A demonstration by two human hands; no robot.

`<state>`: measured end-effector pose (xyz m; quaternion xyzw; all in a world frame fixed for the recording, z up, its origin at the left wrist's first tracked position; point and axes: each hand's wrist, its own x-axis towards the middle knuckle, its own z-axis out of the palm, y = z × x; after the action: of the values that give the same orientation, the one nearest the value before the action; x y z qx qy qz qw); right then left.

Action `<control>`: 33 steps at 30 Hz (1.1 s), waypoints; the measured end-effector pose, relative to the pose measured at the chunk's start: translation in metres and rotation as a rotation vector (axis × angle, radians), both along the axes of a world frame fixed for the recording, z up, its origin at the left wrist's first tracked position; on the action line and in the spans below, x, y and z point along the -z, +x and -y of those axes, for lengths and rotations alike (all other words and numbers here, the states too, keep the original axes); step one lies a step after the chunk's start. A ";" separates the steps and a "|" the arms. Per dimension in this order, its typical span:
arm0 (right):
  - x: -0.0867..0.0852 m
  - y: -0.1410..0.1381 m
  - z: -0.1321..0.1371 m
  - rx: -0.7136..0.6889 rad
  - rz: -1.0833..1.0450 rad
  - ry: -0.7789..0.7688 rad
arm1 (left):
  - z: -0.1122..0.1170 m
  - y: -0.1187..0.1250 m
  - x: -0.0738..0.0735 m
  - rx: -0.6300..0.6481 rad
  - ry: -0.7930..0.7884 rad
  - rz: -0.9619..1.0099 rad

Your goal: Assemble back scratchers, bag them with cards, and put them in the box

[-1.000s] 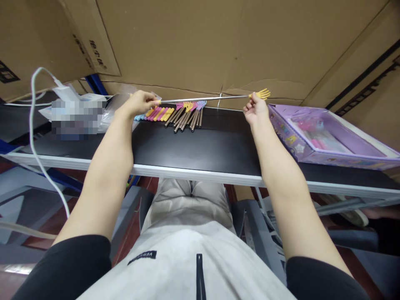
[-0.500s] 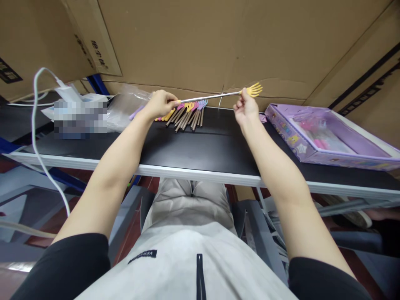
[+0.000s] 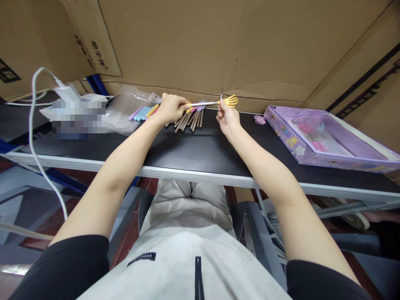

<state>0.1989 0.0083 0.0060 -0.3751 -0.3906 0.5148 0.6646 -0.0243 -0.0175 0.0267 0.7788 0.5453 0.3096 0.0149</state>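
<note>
A telescopic back scratcher with a yellow hand-shaped head is held level above the table's back part. My left hand is closed around its yellow handle end. My right hand pinches the rod just below the yellow head. Under and between my hands lies a pile of back scratchers with dark metal rods and coloured heads. Beside my left wrist lie several pastel handles in purple, blue and yellow, partly hidden by my left hand and arm.
A clear plastic bag lies left of the handles. Further left, a white cable hangs over the edge of the black table. At right stands a purple open box with plastic-wrapped pink items; a small pink piece lies beside it. Cardboard rises behind.
My right hand has moved left, toward my left hand, and the back scratcher's visible rod is much shorter. My left hand has shifted slightly right.
</note>
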 end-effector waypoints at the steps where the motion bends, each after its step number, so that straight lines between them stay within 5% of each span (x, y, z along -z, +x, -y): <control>1: -0.001 0.000 0.000 -0.002 0.006 0.002 | -0.001 -0.002 0.000 -0.001 0.009 0.003; 9: -0.017 0.001 -0.009 0.032 0.010 0.053 | 0.001 -0.014 -0.014 -0.025 0.049 0.057; 22: -0.043 0.094 -0.048 0.275 0.086 0.058 | 0.008 -0.073 -0.019 -0.231 -0.023 0.110; 33: -0.046 0.114 -0.048 0.344 0.078 0.032 | 0.005 -0.079 -0.018 -0.164 -0.092 0.080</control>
<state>0.3130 0.0560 0.0519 -0.4455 -0.3543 0.3721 0.7332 -0.1028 -0.0221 0.0451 0.7171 0.6200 0.3150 0.0470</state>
